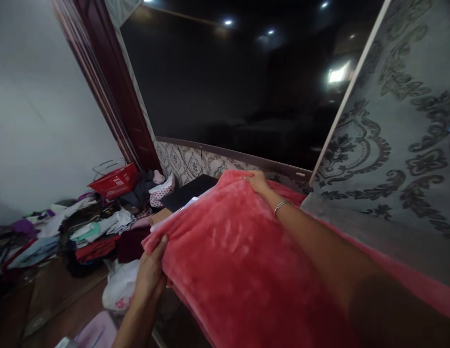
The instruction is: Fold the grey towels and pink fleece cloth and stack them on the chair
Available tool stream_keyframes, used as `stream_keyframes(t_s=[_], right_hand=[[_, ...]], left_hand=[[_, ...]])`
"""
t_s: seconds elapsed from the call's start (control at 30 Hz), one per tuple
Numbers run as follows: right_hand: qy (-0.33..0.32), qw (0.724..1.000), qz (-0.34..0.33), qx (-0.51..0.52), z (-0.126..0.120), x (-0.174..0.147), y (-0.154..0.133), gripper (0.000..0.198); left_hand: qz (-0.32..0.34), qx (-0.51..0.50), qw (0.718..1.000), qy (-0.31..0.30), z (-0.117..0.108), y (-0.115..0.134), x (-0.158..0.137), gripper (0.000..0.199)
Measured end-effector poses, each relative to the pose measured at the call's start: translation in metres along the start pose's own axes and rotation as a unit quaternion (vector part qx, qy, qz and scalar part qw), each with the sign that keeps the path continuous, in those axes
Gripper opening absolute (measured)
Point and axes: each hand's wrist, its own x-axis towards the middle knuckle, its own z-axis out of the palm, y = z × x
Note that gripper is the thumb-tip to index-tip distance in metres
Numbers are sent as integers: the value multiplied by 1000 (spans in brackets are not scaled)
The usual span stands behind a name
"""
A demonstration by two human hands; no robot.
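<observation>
A red plush blanket (225, 241) spreads across the middle of the view, its lower part running out of the frame. My left hand (152, 268) is closed on its near left corner, thumb on top and fingers underneath. At the far edge, my right hand (259, 182) grips the blanket, a silver bracelet (283, 207) on that wrist. More red fabric (392, 263) shows beyond my right forearm. Just past the blanket's left edge lies a flat black object (190, 191), partly covered.
A large dark television (239, 82) fills the patterned wall ahead. Heaped clothes (97, 232) lie to the left, with a red shopping basket (116, 181) on them. A white plastic bag (119, 285) and a pale lilac plastic item (97, 331) are low on the left.
</observation>
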Motion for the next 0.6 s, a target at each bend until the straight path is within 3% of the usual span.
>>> stream_keyframes(t_s=[0.17,0.37,0.47,0.6], right_hand=[[-11,999,13,-45,14,-18,32,17],[-81,995,22,-62,28,-26,44,21],[-125,991,8,-51,12,-22,41,26],[-176,983,20,-50,-33,-39,62,25]], left_hand=[[-18,28,999,30,-6,-28,17,14],[6,62,997,39,-22,-40,22,38],[17,59,996,63,-19,-39,21,38],[17,83,995,58,-18,-40,25,35]])
